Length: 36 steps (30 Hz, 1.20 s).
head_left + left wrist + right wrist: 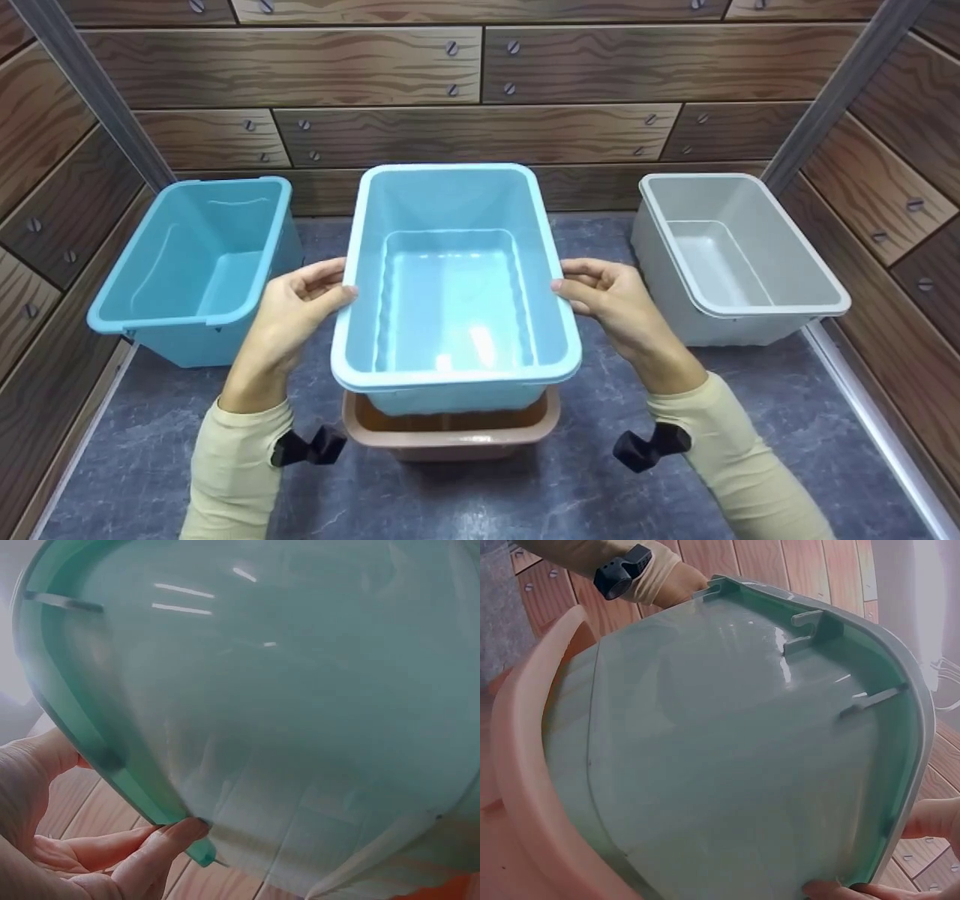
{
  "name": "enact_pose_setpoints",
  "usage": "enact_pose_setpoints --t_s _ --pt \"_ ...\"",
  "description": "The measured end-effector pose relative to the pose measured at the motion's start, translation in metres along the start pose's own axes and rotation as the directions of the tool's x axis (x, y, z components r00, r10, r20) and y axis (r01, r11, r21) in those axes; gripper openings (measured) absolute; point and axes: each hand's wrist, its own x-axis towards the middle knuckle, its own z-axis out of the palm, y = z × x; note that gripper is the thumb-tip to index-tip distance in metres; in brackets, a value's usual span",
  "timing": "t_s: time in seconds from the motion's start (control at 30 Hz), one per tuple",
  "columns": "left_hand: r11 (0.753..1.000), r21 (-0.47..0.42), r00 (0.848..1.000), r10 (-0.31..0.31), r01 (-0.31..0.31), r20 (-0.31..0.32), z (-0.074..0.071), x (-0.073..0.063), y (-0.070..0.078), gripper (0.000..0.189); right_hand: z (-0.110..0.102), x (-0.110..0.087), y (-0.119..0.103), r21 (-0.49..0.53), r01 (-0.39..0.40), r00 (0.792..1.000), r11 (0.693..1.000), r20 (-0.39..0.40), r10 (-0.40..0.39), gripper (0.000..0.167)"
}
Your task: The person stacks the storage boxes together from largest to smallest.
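A light blue plastic bin (454, 202) is held up in the middle of the head view, its open top facing me. My left hand (296, 307) pinches its left rim between thumb and fingers. On the opposite side, my right hand (619, 304) pinches the right rim the same way. Directly beneath stands a brownish-pink bin (450, 437), mostly hidden by the blue one. In the right wrist view, the base of the blue bin (727, 742) sits within the rim of the pinkish bin (514, 757). Nothing shows inside the blue bin.
A darker teal bin (259, 292) stands on the floor at the left. To the right is a grey bin (667, 289). Wood-patterned walls (360, 64) with metal corner posts surround the dark grey floor (600, 495). Small black cameras are strapped to both wrists.
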Motion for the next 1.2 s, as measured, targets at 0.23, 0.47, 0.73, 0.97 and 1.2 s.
enact_pose_setpoints --t_s 0.23,0.47,0.73,0.97,1.2 --pt "1.000 -0.001 1.000 0.000 0.000 0.001 -0.001 0.001 -0.003 0.046 0.000 0.001 0.004 0.007 -0.005 1.000 1.000 0.004 0.005 0.046" --pt "1.000 0.004 1.000 0.004 -0.004 0.007 -0.001 0.001 -0.006 0.046 0.000 0.001 0.006 0.001 -0.022 1.000 1.000 0.004 0.022 0.049" --pt "1.000 0.012 1.000 -0.001 0.001 0.002 -0.001 0.002 -0.009 0.045 0.000 0.001 0.008 -0.011 -0.029 1.000 1.000 0.004 0.029 0.049" --pt "1.000 0.019 1.000 -0.006 0.006 0.006 -0.001 0.002 -0.013 0.045 0.001 0.002 0.012 0.006 -0.034 0.999 0.999 0.008 0.034 0.047" --pt "0.999 0.037 1.000 -0.014 0.014 0.009 -0.001 0.003 -0.016 0.046 0.002 0.005 0.016 -0.024 -0.058 0.998 0.998 -0.008 0.058 0.047"
